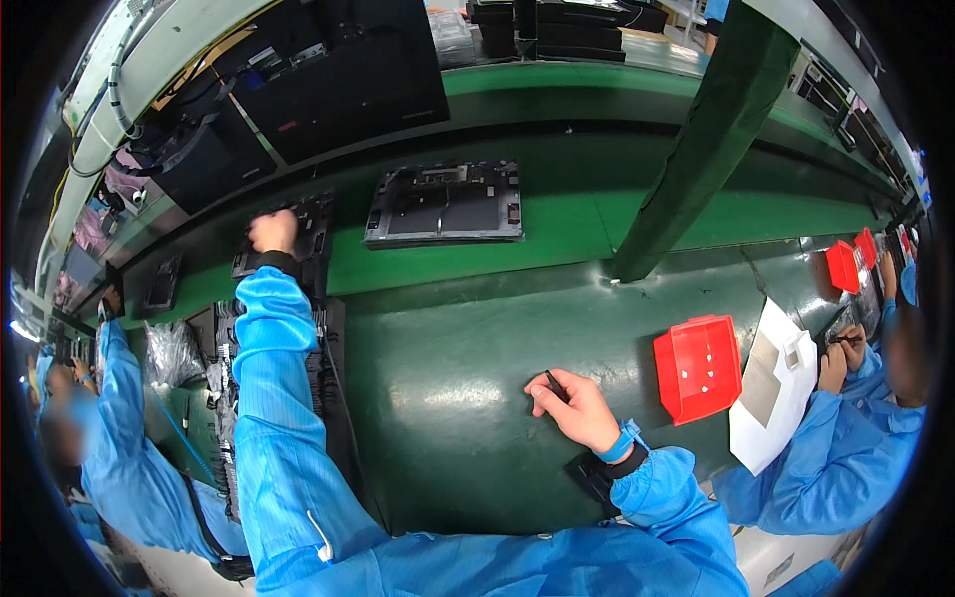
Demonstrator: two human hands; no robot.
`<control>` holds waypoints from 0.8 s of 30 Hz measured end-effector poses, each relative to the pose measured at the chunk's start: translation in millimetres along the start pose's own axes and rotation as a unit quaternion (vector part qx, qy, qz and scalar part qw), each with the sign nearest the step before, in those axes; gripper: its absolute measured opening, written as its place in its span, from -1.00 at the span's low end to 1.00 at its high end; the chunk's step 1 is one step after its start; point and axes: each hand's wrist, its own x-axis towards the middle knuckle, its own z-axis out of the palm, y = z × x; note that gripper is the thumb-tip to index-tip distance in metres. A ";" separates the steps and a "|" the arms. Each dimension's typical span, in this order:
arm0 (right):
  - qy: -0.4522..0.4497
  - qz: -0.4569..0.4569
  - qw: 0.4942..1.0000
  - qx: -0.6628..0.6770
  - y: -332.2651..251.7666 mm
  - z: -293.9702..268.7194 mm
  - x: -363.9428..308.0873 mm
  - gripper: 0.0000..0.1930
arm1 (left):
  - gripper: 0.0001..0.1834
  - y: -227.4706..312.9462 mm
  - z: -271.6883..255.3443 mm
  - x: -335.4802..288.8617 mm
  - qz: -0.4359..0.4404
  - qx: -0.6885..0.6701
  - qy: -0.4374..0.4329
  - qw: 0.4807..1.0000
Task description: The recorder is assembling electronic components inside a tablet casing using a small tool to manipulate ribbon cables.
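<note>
My left arm reaches far out, and my left hand (274, 231) is over a dark laptop chassis (316, 221) on the green belt (567, 214). Its fingers are blurred and curled down, so whether they grip the chassis is unclear. Closer in, my right hand (582, 410) is closed around a slim black pen-like tool (555, 386) above the green work table (448, 358). Another opened laptop chassis (448, 202), with its inner parts showing, lies flat on the belt to the right of my left hand.
Right of my right hand stands a red bin (698, 370) with a few small white pieces, beside a white sheet (771, 388). A green post (696, 149) rises behind. Black slotted racks (333, 378) and a clear plastic bag (172, 353) lie left. Co-workers in blue sit both sides.
</note>
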 end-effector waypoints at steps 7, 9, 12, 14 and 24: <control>-0.005 0.004 1.000 -0.021 -4.7 -0.2 0.6 -0.78 | -0.44 41.7 64.8 -73.9 0.019 0.228 -0.352 0.908; -0.004 0.007 1.000 -0.027 -4.8 -0.5 1.2 -0.78 | -0.46 18.8 88.6 -51.1 0.030 0.238 -0.357 0.903; -0.012 -0.006 1.000 -0.024 -6.1 0.3 3.2 -0.77 | -0.51 -29.0 113.8 -7.9 0.067 0.235 -0.359 0.901; -0.005 0.003 0.999 -0.038 -6.7 -0.3 3.1 -0.77 | -0.55 -33.0 101.2 4.5 0.234 0.319 -0.408 0.823; 0.180 -0.038 0.981 0.055 -16.2 -8.6 -13.8 -0.84 | -0.75 66.9 -24.4 -95.4 -0.029 -0.267 -0.383 0.884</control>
